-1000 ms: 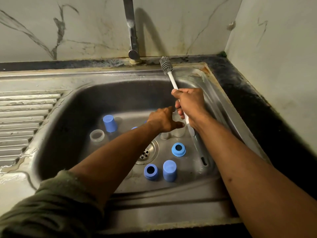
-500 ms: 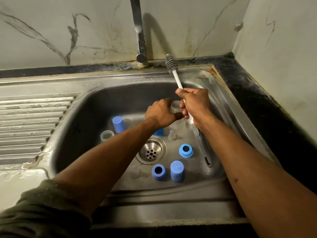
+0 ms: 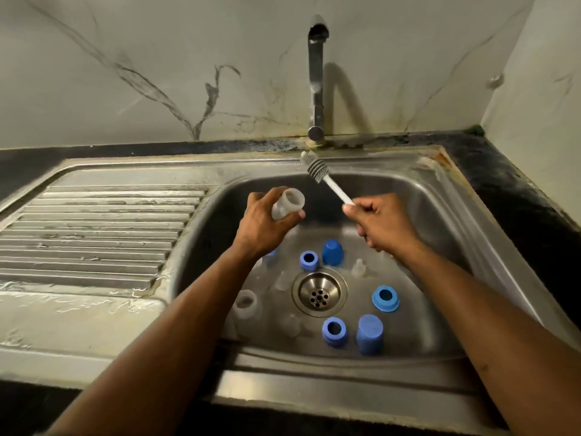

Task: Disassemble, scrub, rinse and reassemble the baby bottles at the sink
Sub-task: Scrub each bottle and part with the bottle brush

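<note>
Head view: left hand fingers curl around a clear plastic baby bottle; right hand is fisted tight on a white-handled grey bottle brush, both above the steel sink.

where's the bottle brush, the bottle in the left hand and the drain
bottle brush (image 3: 315, 170): head view, on the grey bristle head.
bottle (image 3: 290, 202): head view, on the clear neck just below its open mouth.
drain (image 3: 319, 291): head view, on the steel strainer in the sink floor.

Home kitchen, steel sink, tap, drainboard
</note>
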